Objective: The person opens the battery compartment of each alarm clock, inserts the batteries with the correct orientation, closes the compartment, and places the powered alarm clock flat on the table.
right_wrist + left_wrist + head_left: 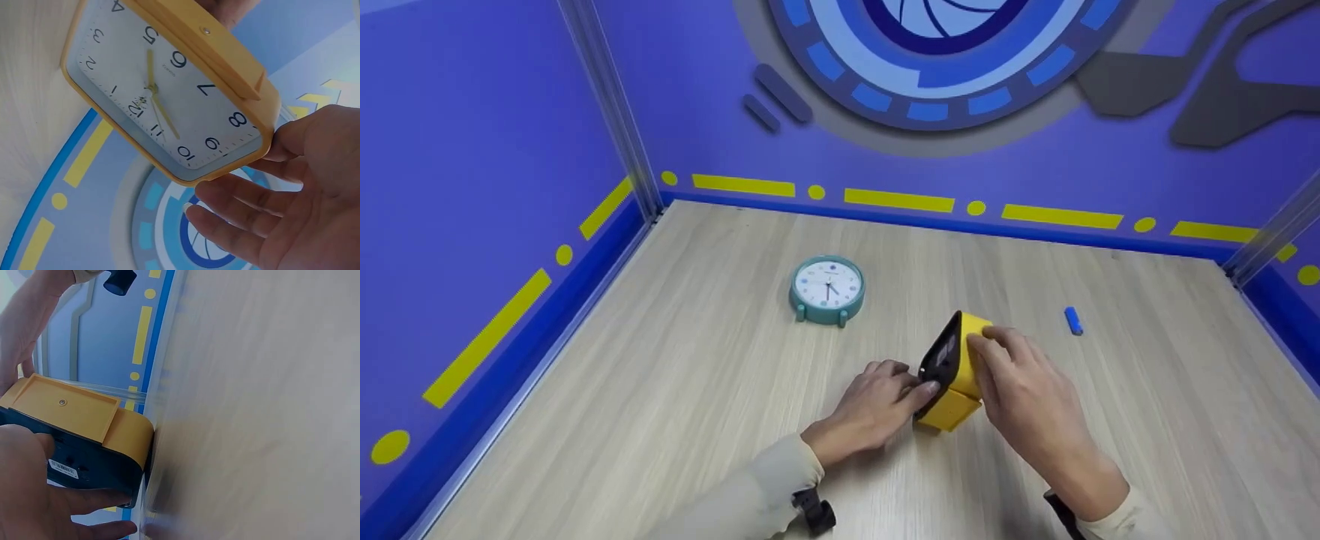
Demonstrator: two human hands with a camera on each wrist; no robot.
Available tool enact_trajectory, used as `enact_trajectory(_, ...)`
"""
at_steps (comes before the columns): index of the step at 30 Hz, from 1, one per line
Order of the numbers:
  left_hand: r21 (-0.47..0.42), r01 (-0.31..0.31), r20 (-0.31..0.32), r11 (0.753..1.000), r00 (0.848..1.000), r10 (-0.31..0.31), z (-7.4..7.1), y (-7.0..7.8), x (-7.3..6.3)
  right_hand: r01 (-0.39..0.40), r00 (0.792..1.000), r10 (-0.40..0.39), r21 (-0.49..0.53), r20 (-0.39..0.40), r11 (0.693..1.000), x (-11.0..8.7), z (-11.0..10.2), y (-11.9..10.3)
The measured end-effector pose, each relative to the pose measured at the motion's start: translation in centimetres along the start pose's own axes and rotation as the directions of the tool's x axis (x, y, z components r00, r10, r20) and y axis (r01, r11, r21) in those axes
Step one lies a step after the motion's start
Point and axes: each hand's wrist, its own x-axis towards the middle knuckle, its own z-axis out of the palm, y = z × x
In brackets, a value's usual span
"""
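Note:
A yellow alarm clock [971,352] stands tilted over the table, its black back turned to the left. My left hand [877,405] holds its lower left side, the thumb on the black back. At the upper right, my right hand [1031,397] grips the yellow rim between thumb and fingers. The right wrist view shows its white dial [185,90] with black numbers and yellowish hands. In the left wrist view, a barcode label [63,468] is on the back, partly framed by my left fingers.
Farther back on the wood-grain table [697,300] lies a round teal clock [829,285], face up. A small blue stick-shaped object [1073,321] lies to the right. Blue-purple panels [487,187] with yellow markings enclose the table.

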Motion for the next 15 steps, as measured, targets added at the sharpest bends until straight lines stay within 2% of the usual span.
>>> enact_trajectory(5,0.018,0.006,0.005,1.000,1.000,-0.006,0.1,0.1,-0.1,-0.075,0.996,0.074,0.017,0.048,0.997,0.0,-0.7,-0.3)
enact_trajectory(10,0.016,0.023,0.010,1.000,1.000,-0.023,0.3,0.2,-0.1,-0.164,0.983,0.163,0.000,0.088,0.986,0.0,-1.1,-0.7)
enact_trajectory(15,0.055,0.004,-0.014,0.998,1.000,-0.003,0.6,0.3,0.0,-0.218,0.971,0.219,-0.019,0.096,0.976,-0.1,-1.3,-0.7)
